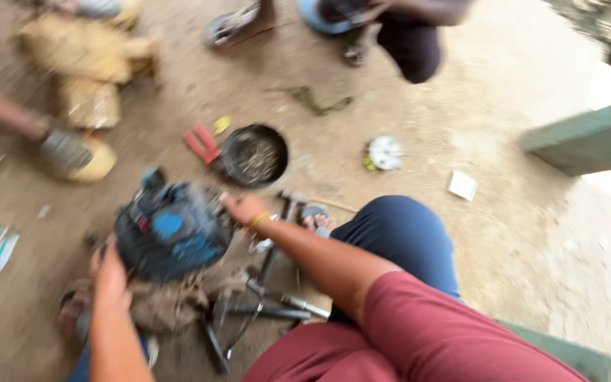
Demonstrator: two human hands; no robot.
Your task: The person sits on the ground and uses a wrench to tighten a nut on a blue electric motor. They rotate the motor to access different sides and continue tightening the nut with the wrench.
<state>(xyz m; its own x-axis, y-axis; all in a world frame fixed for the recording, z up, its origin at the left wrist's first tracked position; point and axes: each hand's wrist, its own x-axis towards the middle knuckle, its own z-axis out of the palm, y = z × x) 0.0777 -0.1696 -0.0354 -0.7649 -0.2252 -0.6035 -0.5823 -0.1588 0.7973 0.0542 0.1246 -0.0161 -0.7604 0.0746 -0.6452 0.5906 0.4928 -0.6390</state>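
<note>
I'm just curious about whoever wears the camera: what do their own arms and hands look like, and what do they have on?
Both hands are bare, with no gloves. The right hand has a yellow band at the wrist, and that arm is bare up to a short dark red sleeve. The left hand and its forearm are bare too; no sleeve shows there. The picture is blurred, so finer details cannot be made out.

A round black pan (254, 155) of small metal bits sits on the dirt ground (503, 233), red-handled pliers (203, 143) just beside it — a white disc (385, 153) lies farther right. Loose tools (266, 308) lie near a sandalled foot (316, 218) — everything blurred.
</note>
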